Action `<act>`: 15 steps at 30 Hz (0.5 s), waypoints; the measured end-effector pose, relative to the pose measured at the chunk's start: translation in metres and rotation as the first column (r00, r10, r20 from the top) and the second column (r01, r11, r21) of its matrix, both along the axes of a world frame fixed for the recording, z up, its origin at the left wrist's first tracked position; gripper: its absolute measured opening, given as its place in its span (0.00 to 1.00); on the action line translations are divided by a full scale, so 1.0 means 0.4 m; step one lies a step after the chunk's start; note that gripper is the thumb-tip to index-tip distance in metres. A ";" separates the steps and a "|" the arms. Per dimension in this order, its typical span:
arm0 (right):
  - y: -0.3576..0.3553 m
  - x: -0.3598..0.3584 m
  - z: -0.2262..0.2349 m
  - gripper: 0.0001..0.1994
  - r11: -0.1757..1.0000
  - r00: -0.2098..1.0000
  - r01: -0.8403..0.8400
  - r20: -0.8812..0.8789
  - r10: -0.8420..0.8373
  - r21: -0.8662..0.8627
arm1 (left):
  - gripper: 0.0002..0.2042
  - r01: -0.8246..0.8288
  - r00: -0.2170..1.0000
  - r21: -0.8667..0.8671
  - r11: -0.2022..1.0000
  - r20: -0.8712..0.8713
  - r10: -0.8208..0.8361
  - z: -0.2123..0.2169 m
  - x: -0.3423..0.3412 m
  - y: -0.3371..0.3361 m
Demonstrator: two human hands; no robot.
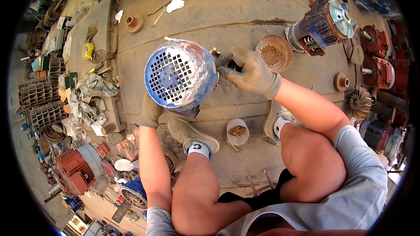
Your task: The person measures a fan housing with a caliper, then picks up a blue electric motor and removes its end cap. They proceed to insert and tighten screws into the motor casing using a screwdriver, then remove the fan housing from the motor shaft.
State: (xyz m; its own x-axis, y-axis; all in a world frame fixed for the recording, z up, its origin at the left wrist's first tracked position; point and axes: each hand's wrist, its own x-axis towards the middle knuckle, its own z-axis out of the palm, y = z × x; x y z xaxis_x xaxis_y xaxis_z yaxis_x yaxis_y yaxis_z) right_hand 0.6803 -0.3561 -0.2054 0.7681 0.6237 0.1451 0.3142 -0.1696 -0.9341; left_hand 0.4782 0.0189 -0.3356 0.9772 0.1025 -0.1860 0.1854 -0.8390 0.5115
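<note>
A blue electric motor (pixel 197 85) stands in front of me, its round grille cover (pixel 171 78) facing up. White residue and a clear plastic film cling to the cover. My left hand (pixel 151 110), in a grey-brown work glove, reaches against the motor's lower left side; its fingers are hidden behind the casing. On the other side, my gloved right hand (pixel 250 72) is closed in a pinch beside the motor's right edge. What its fingertips hold, if anything, cannot be made out. Between my shoes, a white tub (pixel 237 136) contains small brass-coloured pieces.
A rusty round pan (pixel 280 46) lies beyond my right hand, near an opened blue motor with a pale fan (pixel 339 19). Red motors (pixel 377 71) line the right side. To the left are crumpled plastic (pixel 94 85), finned castings (pixel 39 94) and a red motor (pixel 74 172).
</note>
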 end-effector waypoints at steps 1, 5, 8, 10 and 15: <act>-0.001 -0.002 -0.001 0.14 0.999 1.000 -0.009 0.016 0.009 -0.033 | 0.19 -0.016 1.000 -0.042 0.999 -0.021 0.015 -0.010 0.013 0.000; -0.011 0.027 -0.043 0.13 0.976 0.999 -0.027 0.012 0.031 -0.217 | 0.20 0.051 0.998 -0.030 0.998 -0.040 -0.052 -0.038 0.045 0.012; 0.000 -0.001 -0.074 0.19 0.969 0.975 0.213 -0.043 -0.219 -0.124 | 0.21 0.098 0.993 -0.021 0.995 -0.061 -0.099 -0.057 0.047 0.019; 0.024 -0.010 -0.124 0.22 0.966 0.950 0.250 -0.174 -0.259 -0.073 | 0.22 0.125 0.989 -0.034 0.992 -0.072 -0.127 -0.071 0.052 0.017; 0.116 -0.043 -0.211 0.28 0.975 0.819 0.197 -0.565 -0.105 0.105 | 0.24 0.212 0.971 -0.040 0.976 -0.104 -0.215 -0.100 0.009 0.020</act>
